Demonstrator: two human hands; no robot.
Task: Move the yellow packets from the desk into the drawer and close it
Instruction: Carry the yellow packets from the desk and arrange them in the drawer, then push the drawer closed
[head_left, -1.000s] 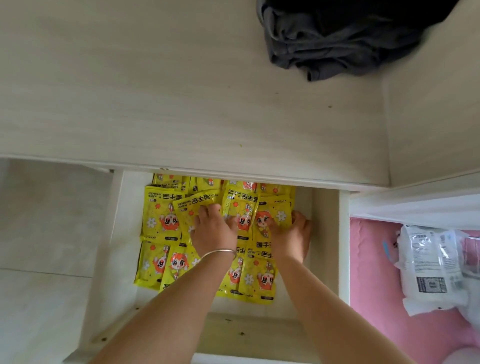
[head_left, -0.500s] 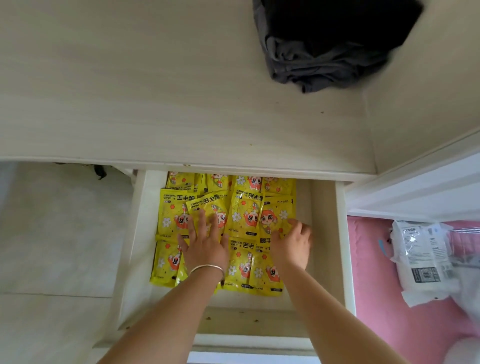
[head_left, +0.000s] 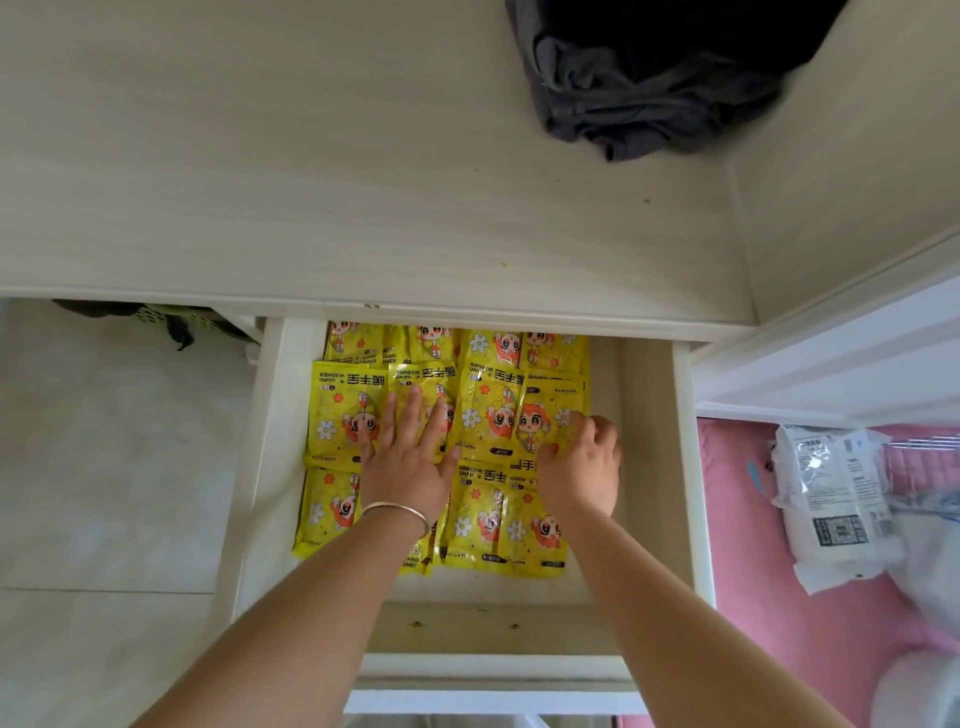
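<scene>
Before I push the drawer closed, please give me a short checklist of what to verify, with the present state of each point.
1. No packets left on the desk: ok in the part shown; only a dark cloth lies there.
2. Packets lie flat, below the drawer walls: ok, as far as visible.
3. Left hand out of the drawer: not ok, it presses flat on the packets.
4. Right hand out: not ok, its fingers touch a packet.
5. Back row clears the desk edge: cannot tell.
</scene>
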